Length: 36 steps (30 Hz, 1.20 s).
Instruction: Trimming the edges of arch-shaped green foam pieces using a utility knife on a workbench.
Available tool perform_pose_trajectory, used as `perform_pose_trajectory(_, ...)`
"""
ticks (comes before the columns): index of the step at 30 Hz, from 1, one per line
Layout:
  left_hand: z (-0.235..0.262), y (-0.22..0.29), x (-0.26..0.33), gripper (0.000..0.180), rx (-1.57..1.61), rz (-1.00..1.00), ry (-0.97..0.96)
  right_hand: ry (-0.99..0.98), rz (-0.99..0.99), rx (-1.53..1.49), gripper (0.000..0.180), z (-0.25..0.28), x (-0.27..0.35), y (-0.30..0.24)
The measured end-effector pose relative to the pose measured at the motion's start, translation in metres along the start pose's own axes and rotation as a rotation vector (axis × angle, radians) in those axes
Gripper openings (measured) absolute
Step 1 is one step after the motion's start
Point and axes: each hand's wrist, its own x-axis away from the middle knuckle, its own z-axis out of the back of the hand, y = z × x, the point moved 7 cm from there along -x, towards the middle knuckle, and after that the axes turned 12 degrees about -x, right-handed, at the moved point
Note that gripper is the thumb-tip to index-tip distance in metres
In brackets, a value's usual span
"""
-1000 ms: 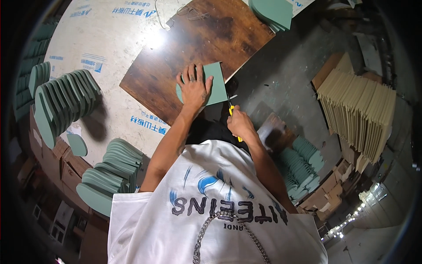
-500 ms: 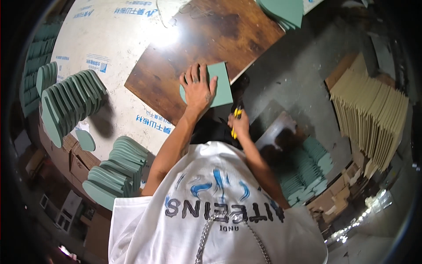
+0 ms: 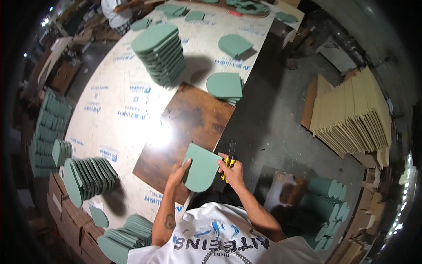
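Head view: left hand (image 3: 179,172) holds the green arch-shaped foam piece (image 3: 201,168) by its left edge, fingers closed on it, lifted a bit over the near edge of the dark brown wooden cutting board (image 3: 187,138), prob. to turn or check it. Right hand (image 3: 232,171) touches the piece's right edge w/ thumb and grips a yellow-black utility knife (image 3: 228,159), blade pointing away from the body. The board lies on the pale plywood bench (image 3: 118,94). Tall stack of same green foam pieces (image 3: 160,53) stands further back, more rows (image 3: 90,178) at left, within reach.
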Motion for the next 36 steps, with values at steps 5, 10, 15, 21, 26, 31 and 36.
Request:
perform_pose_trajectory(5,0.002,0.048,0.040,0.044,0.329,-0.001,-0.194,0.031,0.114,-0.124,0.030,-0.006,0.000,-0.033)
perform_pose_trajectory(10,0.005,0.125,0.051,0.041,-0.438,-0.700,0.204,0.260,0.037,-0.304,0.017,0.017,-0.038,0.029)
perform_pose_trajectory(15,-0.048,0.063,0.034,0.065,-1.262,-0.828,0.157,0.149,-0.132,-0.289,0.014,0.051,-0.020,0.078)
perform_pose_trajectory(21,-0.059,0.019,0.033,0.075,-1.181,-0.661,0.274,-0.024,-0.425,-0.066,0.033,0.050,0.024,0.097)
perform_pose_trajectory(26,-0.049,0.018,-0.003,0.064,-1.139,-0.516,0.641,-0.300,-0.448,0.453,0.027,0.014,0.024,0.072)
perform_pose_trajectory(31,-0.051,0.022,-0.006,0.063,-1.192,-0.492,0.708,-0.435,-0.465,0.764,0.027,-0.010,0.009,0.056)
perform_pose_trajectory(36,-0.051,0.023,-0.008,0.062,-1.195,-0.464,0.706,-0.503,-0.557,0.837,0.029,-0.010,0.005,0.056)
